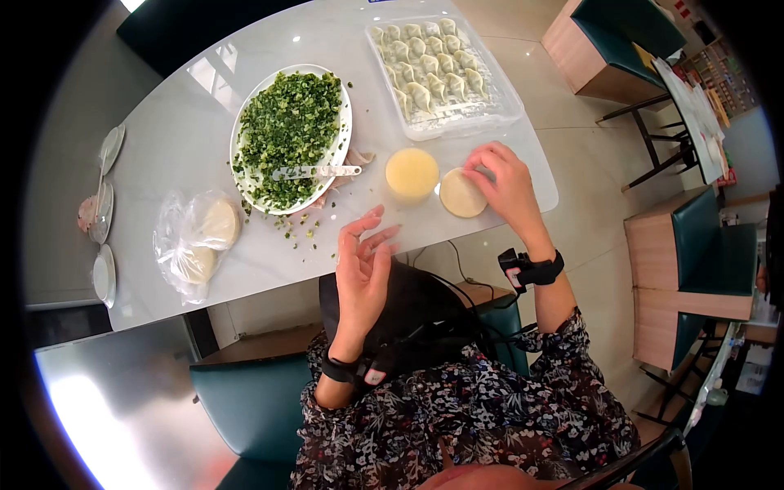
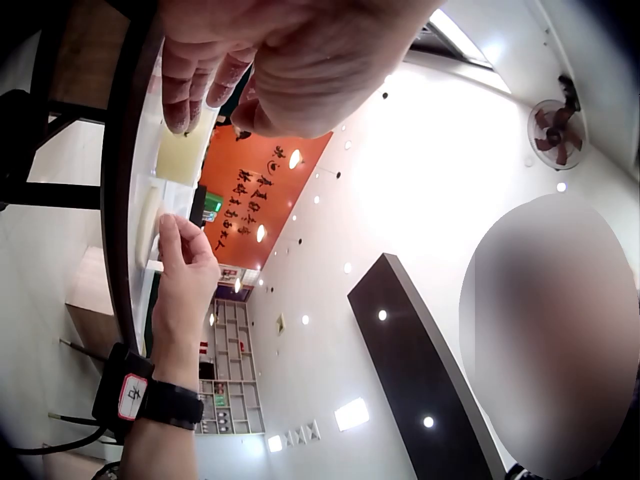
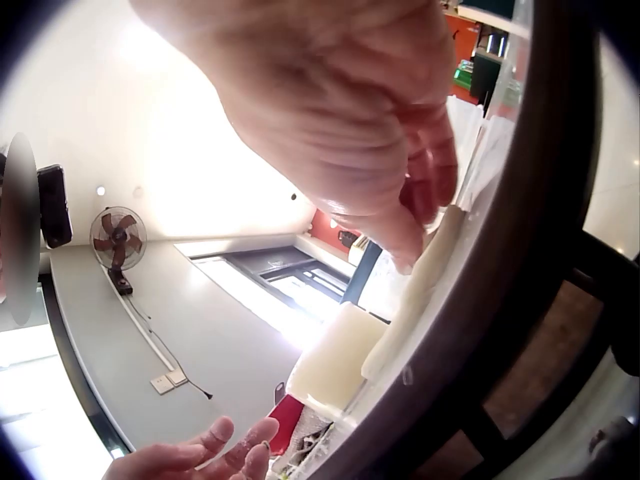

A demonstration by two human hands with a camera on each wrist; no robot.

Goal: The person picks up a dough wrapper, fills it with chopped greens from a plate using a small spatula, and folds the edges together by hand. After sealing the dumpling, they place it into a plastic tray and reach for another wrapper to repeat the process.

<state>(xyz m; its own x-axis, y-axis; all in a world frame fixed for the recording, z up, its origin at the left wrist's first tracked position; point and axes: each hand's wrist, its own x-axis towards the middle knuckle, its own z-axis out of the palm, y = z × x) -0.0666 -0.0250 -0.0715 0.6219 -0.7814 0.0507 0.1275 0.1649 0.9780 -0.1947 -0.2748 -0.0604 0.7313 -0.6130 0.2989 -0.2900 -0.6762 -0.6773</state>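
Note:
My right hand (image 1: 502, 184) is over a short stack of round dumpling wrappers (image 1: 463, 194), with thumb and fingertips pinching at its upper right edge. In the left wrist view this right hand (image 2: 185, 260) shows thumb and forefinger close together at the wrappers (image 2: 149, 225). Left of it stands a taller wrapper stack (image 1: 412, 173), which also shows in the right wrist view as a thick pale block (image 3: 335, 362). My left hand (image 1: 362, 269) hovers at the table's near edge, fingers loosely spread and holding nothing. Pale flour marks its fingertips (image 2: 180, 118).
An oval plate of chopped greens (image 1: 346, 131) carries a flat metal spatula (image 1: 318, 172). Behind the wrappers, a clear plastic tray (image 1: 502, 110) holds rows of folded dumplings (image 1: 429, 61). Bagged wrappers (image 1: 200, 237) lie at left, and small dishes (image 1: 104, 273) line the table's left end.

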